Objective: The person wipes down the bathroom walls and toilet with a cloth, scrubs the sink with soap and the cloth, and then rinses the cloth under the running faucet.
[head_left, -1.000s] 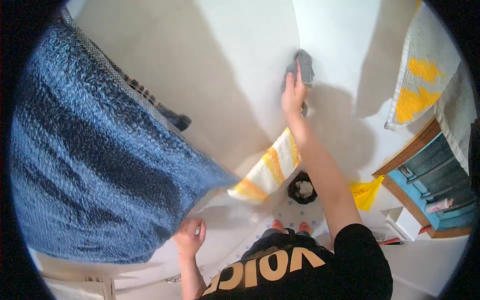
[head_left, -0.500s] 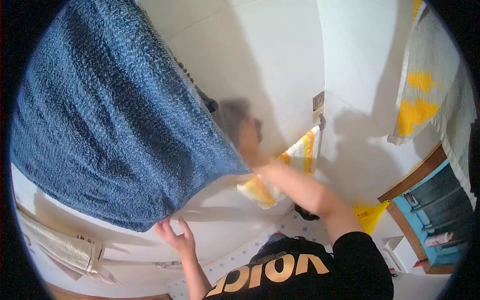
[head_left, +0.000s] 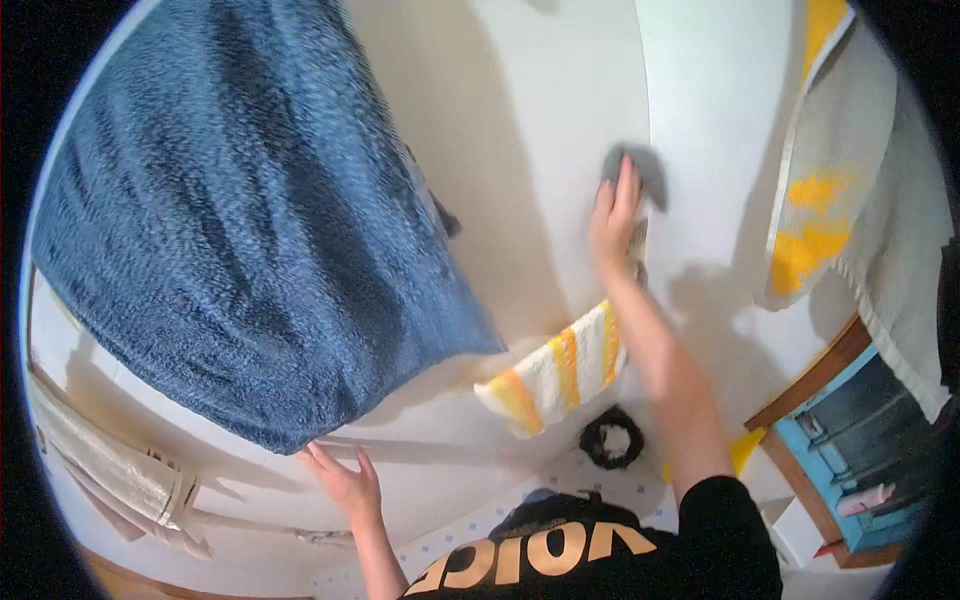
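Observation:
A large blue towel hangs across the left side of the view. My left hand is at its lower edge, fingers stretched toward the hem and thumb apart; the fingertips partly meet or pass behind the fabric. On the right, my right hand presses a grey cloth against the white wall near its corner. The cloth is slightly blurred. Just below that hand hangs a white towel with yellow stripes.
A black ring-shaped bin or bag rim stands below. At right hang a grey-and-yellow towel and a blue-framed window. Pale towels hang on a rail at lower left. A yellow item shows behind my right arm.
My right hand has moved right and up along the wall with the grey cloth, away from behind the blue towel's edge. The left hand stays by the towel's hem.

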### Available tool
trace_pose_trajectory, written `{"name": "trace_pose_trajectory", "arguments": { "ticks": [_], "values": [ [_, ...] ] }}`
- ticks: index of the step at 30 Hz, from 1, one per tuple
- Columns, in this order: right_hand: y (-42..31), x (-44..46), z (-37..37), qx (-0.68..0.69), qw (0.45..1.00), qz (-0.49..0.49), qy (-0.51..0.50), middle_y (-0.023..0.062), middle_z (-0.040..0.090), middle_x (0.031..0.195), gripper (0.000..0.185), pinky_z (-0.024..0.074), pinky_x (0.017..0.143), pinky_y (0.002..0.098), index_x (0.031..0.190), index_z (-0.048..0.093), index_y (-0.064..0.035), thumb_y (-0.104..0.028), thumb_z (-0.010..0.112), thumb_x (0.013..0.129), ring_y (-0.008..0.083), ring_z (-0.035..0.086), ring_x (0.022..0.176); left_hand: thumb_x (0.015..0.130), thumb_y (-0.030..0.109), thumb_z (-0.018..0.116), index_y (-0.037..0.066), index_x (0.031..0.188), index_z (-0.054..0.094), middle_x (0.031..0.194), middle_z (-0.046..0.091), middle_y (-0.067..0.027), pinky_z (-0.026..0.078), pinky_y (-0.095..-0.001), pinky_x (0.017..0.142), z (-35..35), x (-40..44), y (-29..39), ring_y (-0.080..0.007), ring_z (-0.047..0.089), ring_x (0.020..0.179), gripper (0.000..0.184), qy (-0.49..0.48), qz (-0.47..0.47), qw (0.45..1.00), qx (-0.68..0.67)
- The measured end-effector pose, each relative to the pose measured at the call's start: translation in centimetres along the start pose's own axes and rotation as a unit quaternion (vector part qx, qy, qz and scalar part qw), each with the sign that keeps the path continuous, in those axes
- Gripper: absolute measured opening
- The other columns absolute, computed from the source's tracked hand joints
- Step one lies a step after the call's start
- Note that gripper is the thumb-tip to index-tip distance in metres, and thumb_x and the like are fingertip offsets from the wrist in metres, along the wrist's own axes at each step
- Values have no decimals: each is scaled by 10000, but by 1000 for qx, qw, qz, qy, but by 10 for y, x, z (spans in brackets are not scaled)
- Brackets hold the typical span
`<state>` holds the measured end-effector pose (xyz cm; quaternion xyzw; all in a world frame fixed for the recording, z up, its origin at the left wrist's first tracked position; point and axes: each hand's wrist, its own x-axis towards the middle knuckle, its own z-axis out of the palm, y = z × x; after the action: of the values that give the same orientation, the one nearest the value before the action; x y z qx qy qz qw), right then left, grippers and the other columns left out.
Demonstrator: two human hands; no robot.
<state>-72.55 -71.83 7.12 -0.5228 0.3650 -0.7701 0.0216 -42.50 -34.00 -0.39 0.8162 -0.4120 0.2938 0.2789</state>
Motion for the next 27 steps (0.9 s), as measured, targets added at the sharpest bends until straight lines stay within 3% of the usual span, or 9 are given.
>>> {"name": "trace_pose_trajectory", "arguments": {
  "ticks": [3,6,9,15,17,19,21,22,27],
  "values": [
    [-28,-60,9,6,995,-74,-68,220,511,1193,422,247,1038,485,1265,450,23,-144,490,879,416,412,1170,733,74,660,-34,1390,171,1412,160,-333,171,-464,1088,3,3,1,-445,151,1331,826,12,-11,1000,-22],
    [-84,-70,19,35,970,-136,-198,233,585,1044,459,485,761,408,1194,528,-13,-23,567,737,382,584,909,724,59,657,-35,1388,170,1409,155,-340,165,-467,1089,7,3,-3,-454,153,1327,828,19,-5,999,-26],
    [-147,-24,26,10,947,-161,-279,211,604,894,405,478,716,444,1135,568,-79,-53,578,731,391,584,829,728,58,649,-33,1387,173,1412,156,-335,162,-466,1089,4,4,1,-463,160,1322,818,10,-18,999,-38],
    [-178,103,62,-31,886,-462,-13,178,638,919,383,474,774,423,1161,575,-105,-123,558,780,335,609,885,741,61,630,-39,1381,190,1410,176,-322,181,-467,1080,15,-1,-14,-464,177,1315,783,30,9,999,-24],
    [-157,154,80,-18,916,-397,52,186,630,993,370,477,779,392,1200,554,-104,-155,531,834,325,611,907,742,70,634,-39,1378,200,1408,181,-320,190,-469,1075,9,0,-7,-462,182,1314,778,15,-10,999,-32],
    [-161,184,52,39,983,-155,-90,183,616,1058,367,451,845,353,1227,533,-98,-254,464,901,330,582,997,741,77,639,-38,1381,195,1408,181,-319,191,-469,1074,4,3,-2,-461,182,1314,787,-2,-10,999,-31],
    [-119,225,57,50,979,-199,16,231,495,1255,489,336,1008,345,1319,448,-134,-337,484,876,303,481,1169,740,85,644,-37,1383,191,1409,181,-318,193,-470,1074,1,3,2,-460,182,1314,796,-19,-11,999,-34],
    [-111,233,55,-9,970,-235,58,166,551,1201,440,392,936,360,1294,457,-60,-290,422,920,321,515,1111,737,88,647,-38,1386,184,1409,179,-318,189,-470,1076,2,4,5,-460,176,1316,807,-3,-9,1000,-29],
    [-92,229,50,-27,963,-252,94,210,552,1152,381,410,872,439,1220,515,-46,-218,440,888,376,524,1039,729,89,652,-38,1393,160,1411,171,-323,172,-471,1085,2,1,7,-462,155,1323,836,30,-9,999,-38]
  ]
}}
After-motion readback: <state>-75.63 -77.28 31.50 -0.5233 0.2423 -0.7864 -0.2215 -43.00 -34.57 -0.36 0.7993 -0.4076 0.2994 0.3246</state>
